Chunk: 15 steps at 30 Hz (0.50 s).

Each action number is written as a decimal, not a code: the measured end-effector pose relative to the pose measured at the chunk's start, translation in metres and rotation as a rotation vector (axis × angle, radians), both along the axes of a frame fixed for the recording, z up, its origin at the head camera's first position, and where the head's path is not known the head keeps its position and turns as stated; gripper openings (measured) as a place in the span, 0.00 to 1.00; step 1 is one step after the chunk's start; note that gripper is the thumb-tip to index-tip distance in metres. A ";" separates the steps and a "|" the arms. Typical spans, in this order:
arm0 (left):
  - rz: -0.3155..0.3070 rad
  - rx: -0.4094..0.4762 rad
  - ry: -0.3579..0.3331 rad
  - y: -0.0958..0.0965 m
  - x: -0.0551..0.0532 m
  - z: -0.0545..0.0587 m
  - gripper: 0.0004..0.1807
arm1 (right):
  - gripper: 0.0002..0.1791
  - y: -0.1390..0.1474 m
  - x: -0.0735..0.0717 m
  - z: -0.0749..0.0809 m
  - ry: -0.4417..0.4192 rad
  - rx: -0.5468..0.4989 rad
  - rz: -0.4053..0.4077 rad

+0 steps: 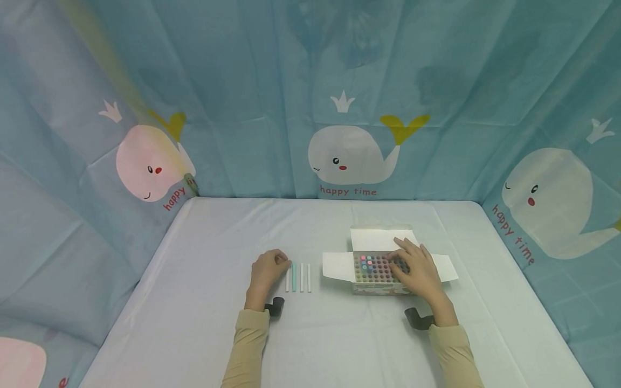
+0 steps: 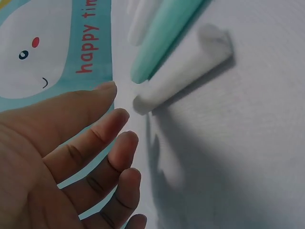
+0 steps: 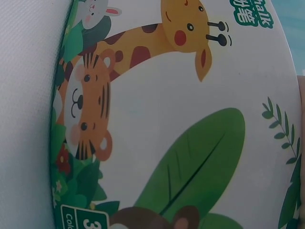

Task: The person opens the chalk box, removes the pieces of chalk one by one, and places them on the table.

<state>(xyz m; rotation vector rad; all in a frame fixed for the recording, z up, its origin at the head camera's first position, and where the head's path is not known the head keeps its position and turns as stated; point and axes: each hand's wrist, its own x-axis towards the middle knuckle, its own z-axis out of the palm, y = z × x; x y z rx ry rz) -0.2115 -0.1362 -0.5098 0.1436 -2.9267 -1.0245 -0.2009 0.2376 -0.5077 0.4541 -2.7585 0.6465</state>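
Observation:
A row of chalk sticks lies on the table: several white chalks [image 1: 309, 277] and a teal chalk [image 1: 294, 277]. At the row's left end my left hand [image 1: 268, 269] hovers with loosely bent fingers and holds nothing. In the left wrist view its fingertips [image 2: 123, 117] are close to the end of the nearest white chalk [image 2: 183, 71]. My right hand [image 1: 416, 268] reaches over the opened chalk box [image 1: 383, 290], thumb and index finger apart above the packed chalk ends. Some of the chalks are hidden under it. The right wrist view shows the box's printed side [image 3: 138, 109], not the fingers.
The box's white flaps [image 1: 338, 265] are folded outward on the left, right and far sides. A white cloth covers the table [image 1: 204, 242]. Blue curtains [image 1: 252, 156] with whale prints stand behind and at both sides. Black wrist cameras [image 1: 277, 306] sit on both wrists.

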 end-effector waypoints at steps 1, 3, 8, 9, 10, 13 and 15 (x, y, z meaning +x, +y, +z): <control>-0.001 -0.002 0.006 0.001 0.000 0.001 0.11 | 0.07 0.000 0.000 0.000 -0.003 0.000 0.001; -0.006 -0.006 0.019 0.003 0.001 0.003 0.11 | 0.07 0.000 0.000 0.000 -0.003 0.000 0.002; -0.047 -0.012 0.099 0.011 0.001 0.006 0.10 | 0.07 0.000 0.001 0.000 -0.008 -0.004 0.002; -0.056 -0.014 0.115 0.014 0.000 0.007 0.09 | 0.07 0.000 0.001 0.000 -0.007 -0.003 0.003; -0.065 -0.017 0.131 0.016 0.000 0.008 0.09 | 0.07 0.000 0.001 0.000 -0.006 -0.002 0.003; -0.082 -0.028 0.161 0.025 -0.001 0.010 0.09 | 0.06 0.000 0.001 0.000 -0.009 -0.003 0.004; -0.093 -0.034 0.179 0.032 -0.002 0.011 0.08 | 0.06 0.000 0.001 0.001 -0.004 -0.001 0.004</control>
